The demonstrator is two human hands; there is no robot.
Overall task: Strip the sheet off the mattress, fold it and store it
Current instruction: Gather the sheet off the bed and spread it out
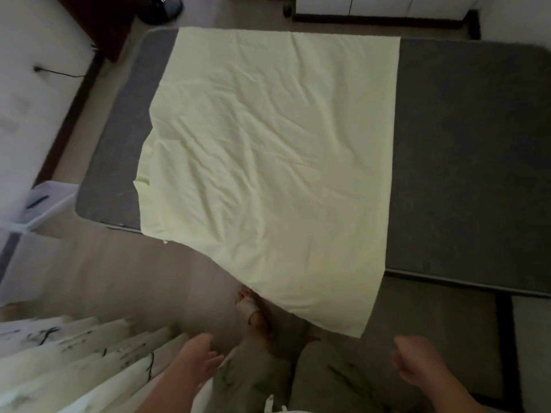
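Note:
A pale yellow sheet (pixel 274 150) lies folded and spread across the middle of the bare grey mattress (pixel 465 162), wrinkled, with its near edge hanging over the mattress side toward me. Its near right corner dangles just above my legs. My left hand (pixel 199 357) hovers low at the bottom centre-left, fingers loosely apart, holding nothing. My right hand (pixel 413 362) is at the bottom right, curled into a loose fist with nothing in it. Neither hand touches the sheet.
A white curtain with dark print (pixel 74 359) hangs at bottom left. A white plastic bin (pixel 44 204) stands by the mattress's left end. White cabinets (pixel 387 7) line the far wall. A dark mat (pixel 441 323) covers the floor beside the mattress.

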